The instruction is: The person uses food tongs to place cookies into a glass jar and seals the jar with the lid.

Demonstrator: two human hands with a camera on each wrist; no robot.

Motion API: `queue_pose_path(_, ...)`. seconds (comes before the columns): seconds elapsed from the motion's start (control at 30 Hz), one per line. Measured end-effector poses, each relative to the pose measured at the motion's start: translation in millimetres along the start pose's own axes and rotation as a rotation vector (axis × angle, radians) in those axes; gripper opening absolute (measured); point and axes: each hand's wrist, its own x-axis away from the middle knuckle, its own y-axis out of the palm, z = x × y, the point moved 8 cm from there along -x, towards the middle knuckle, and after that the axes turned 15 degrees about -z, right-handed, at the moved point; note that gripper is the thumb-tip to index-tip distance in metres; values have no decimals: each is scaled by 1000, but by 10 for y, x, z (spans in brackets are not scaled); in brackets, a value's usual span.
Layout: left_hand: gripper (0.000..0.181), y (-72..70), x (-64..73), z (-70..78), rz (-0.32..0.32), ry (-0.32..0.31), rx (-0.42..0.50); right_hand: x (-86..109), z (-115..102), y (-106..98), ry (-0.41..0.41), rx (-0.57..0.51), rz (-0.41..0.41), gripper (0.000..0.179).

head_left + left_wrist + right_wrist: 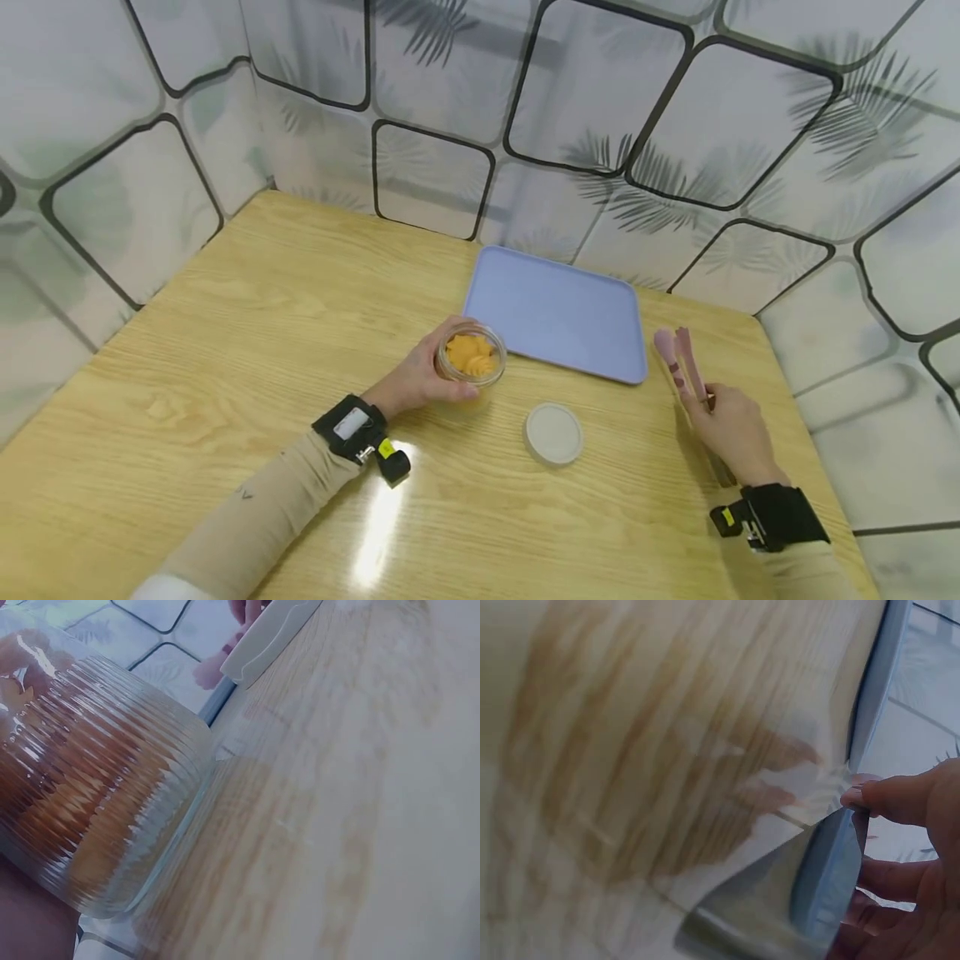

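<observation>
My left hand [422,375] grips the side of a ribbed clear glass jar [142,795], its thumb and fingers round the wall. Inside the jar lie several orange, ridged pieces [471,355]. In the left wrist view the jar's base is right at the tabletop, and its mouth has no lid on it. Over at the right, my right hand [733,432] pinches a pair of tongs [692,365] with pink tips pointing away from me. The tongs' shiny metal part [757,915] shows in the right wrist view. The pink tips stand slightly apart with nothing between them.
A round whitish lid [553,434] lies on the wooden table [285,292] between the hands. Behind it is a shallow blue tray [558,312], its near left corner close to the jar. Patterned curtains [435,175] hang along the table's back and sides.
</observation>
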Motion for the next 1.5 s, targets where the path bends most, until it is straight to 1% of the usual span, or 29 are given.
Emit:
queue_pose_path(0.2, 88, -26, -8, -5, 13, 5, -3, -82, 27, -24, 21, 16, -7, 51)
queue_pose_path(0.33, 89, -30, -21, -3, 10, 8, -12, -102, 86, 0, 58, -3, -45, 50)
queue_pose_path(0.43, 92, -21, -36, -8, 4, 5, -1, -92, 128, 18, 77, -3, -58, 56)
queue_pose_path(0.47, 94, -17, -40, -12, 2, 3, 6, -80, 126, 12, 77, 17, -44, 59)
queue_pose_path(0.53, 94, -12, -42, -20, 2, -4, 12, -27, 72, -23, 82, 69, 22, 65)
queue_pose_path(0.6, 93, -6, -42, -24, -1, -7, 14, 55, -87, -75, 36, 118, 132, 66)
queue_pose_path(0.63, 91, -7, -37, -23, -1, -8, 11, 100, -209, -96, 0, 143, 184, 69)
queue_pose_path(0.67, 90, -9, -33, -18, 1, -7, 10, 143, -357, -111, -50, 154, 228, 69)
queue_pose_path(0.7, 90, -14, -28, -10, 5, -2, 9, 179, -531, -116, -121, 157, 262, 67)
queue_pose_path(0.73, 90, -20, -26, -1, 8, 3, 11, 211, -715, -103, -206, 161, 274, 64)
queue_pose_path(0.77, 89, -25, -24, 6, 9, 8, 15, 236, -900, -72, -285, 171, 265, 63)
queue_pose_path(0.83, 90, -35, -21, 16, 12, 15, 19, 267, -1235, 36, -403, 191, 193, 66)
queue_pose_path(0.87, 91, -36, -24, 17, 9, 17, 20, 277, -1377, 103, -444, 195, 147, 64)
queue_pose_path(0.9, 92, -33, -28, 16, 5, 19, 17, 288, -1498, 180, -469, 207, 94, 64)
queue_pose_path(0.97, 91, -21, -34, 8, -6, 18, 7, 290, -1676, 358, -471, 229, -24, 76)
queue_pose_path(1.03, 89, -17, -32, 4, -10, 19, 0, 270, -1811, 518, -460, 244, -114, 85)
queue_pose_path(1.1, 89, -18, -22, 1, -7, 17, -6, 233, -1899, 649, -438, 257, -181, 86)
queue_pose_path(1.17, 89, -15, -16, -3, -5, 10, -9, 192, -1947, 739, -419, 257, -213, 80)
queue_pose_path(1.23, 90, -9, -14, -10, -4, -1, -6, 155, -1973, 765, -407, 241, -213, 72)
queue_pose_path(1.3, 92, -10, -11, -13, 3, -10, -3, 121, -1998, 737, -412, 218, -184, 66)
queue_pose_path(1.5, 91, -19, -6, -23, 10, -12, 10, 76, -2185, 406, -492, 102, -30, 62)
